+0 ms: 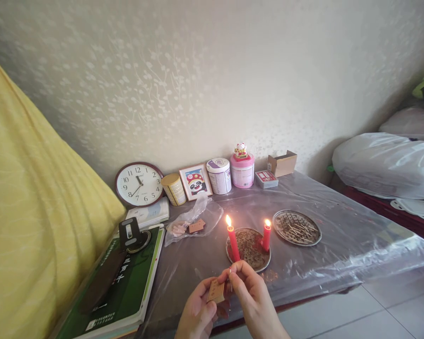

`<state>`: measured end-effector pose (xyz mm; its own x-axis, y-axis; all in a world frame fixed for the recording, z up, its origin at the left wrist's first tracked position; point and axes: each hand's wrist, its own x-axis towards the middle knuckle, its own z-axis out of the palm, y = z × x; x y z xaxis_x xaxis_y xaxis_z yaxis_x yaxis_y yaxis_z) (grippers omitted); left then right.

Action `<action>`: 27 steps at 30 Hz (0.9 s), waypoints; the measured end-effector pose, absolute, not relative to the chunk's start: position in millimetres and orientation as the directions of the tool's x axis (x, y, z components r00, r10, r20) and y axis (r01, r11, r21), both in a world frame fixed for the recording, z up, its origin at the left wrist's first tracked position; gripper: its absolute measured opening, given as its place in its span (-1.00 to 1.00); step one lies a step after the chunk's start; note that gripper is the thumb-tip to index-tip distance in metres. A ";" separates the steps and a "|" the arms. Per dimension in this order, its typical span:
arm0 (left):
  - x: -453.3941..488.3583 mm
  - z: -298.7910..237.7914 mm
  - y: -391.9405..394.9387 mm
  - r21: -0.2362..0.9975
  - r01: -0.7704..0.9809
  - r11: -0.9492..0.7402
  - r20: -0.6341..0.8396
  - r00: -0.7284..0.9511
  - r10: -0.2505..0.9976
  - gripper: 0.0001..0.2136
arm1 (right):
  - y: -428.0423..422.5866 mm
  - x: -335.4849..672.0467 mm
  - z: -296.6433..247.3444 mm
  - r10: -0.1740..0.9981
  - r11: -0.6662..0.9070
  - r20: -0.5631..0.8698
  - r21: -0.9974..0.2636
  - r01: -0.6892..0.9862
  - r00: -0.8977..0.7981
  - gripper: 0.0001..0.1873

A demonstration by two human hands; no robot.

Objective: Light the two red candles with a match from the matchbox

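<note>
My left hand [197, 308] is closed around a small brown matchbox [216, 290]. Pinched in the fingertips of my right hand [250, 292] is a match [230, 278], its reddish tip pointing up; most of the stick is hidden. Both hands meet at the table's front edge. Just beyond them, a round metal tray [251, 234] with a stained surface holds two burning red candles. The taller candle [233, 245] leans slightly at the tray's left side, and the shorter candle [266, 237] stands at its right.
Many matchsticks lie on a second round tray [297, 228] to the right. A clear plastic bag [208, 214] with small matchboxes lies left. A green book [127, 282] bears a dark phone stand. Along the wall are a clock [139, 183], cans, a panda picture [195, 182] and boxes.
</note>
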<state>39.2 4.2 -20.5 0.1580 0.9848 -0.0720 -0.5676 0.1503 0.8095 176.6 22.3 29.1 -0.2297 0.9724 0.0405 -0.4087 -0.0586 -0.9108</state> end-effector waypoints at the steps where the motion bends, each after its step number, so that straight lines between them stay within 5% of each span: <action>1: 39.3 -19.7 4.0 0.814 -0.562 0.148 -0.074 0.151 0.986 -0.54 | 22.3 176.8 28.6 0.974 -0.051 0.044 -0.915 -0.401 -0.224 -0.69; 27: 40.6 -14.6 2.4 0.824 -0.548 0.147 -0.119 0.088 0.989 -0.50 | 22.7 177.4 29.4 0.968 -0.032 0.068 -0.920 -0.391 -0.240 -0.68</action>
<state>40.6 2.4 -14.6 0.0878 0.9890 -0.1187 -0.5477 0.1475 0.8236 177.4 22.7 29.4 -0.2403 0.9683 0.0680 -0.3908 -0.0324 -0.9199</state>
